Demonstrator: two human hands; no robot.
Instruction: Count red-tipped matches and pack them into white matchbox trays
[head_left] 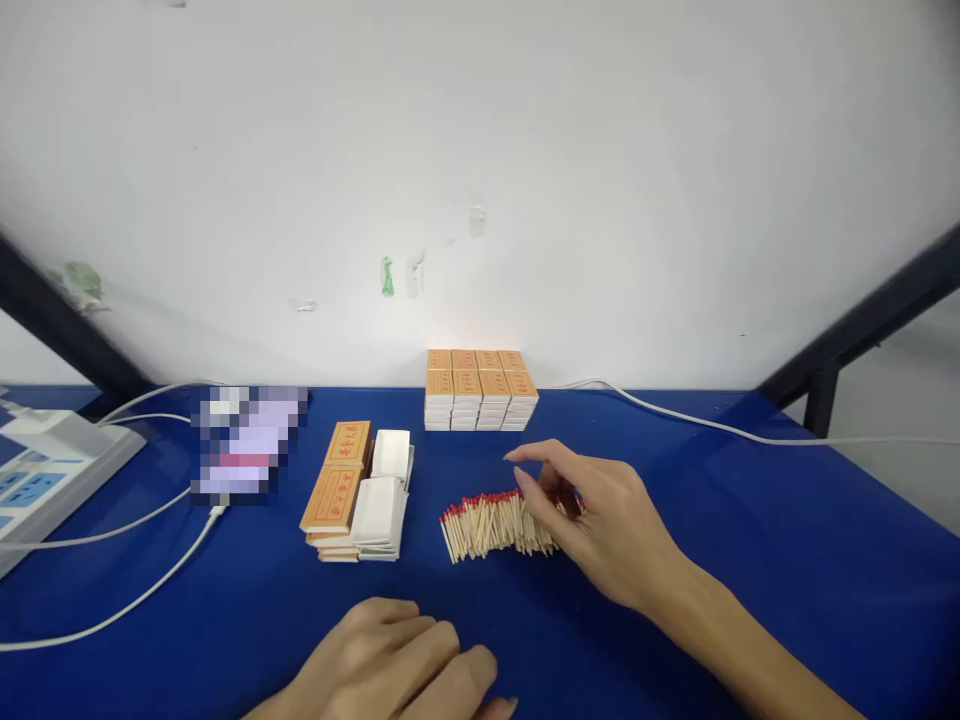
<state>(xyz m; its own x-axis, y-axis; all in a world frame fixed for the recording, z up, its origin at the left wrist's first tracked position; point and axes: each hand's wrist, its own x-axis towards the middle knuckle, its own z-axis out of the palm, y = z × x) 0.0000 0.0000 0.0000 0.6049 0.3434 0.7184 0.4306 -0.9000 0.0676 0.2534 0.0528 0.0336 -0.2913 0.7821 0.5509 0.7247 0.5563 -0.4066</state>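
Observation:
A heap of red-tipped matches (491, 524) lies on the blue table (750, 560). My right hand (600, 520) reaches over the heap's right end, fingers spread and curved, fingertips touching the matches. My left hand (390, 670) rests on the table near the front edge, fingers loosely curled together, with nothing visible in it. Left of the matches lie orange matchbox sleeves (337, 485) and white inner trays (384, 500) in low stacks. A block of stacked orange matchboxes (478, 390) stands at the back by the wall.
A white power strip (45, 470) sits at the far left with white cables (135, 590) running across the table. A blurred-out device (244, 440) lies beside it. Another white cable (712, 425) runs along the back right. A white wall stands behind.

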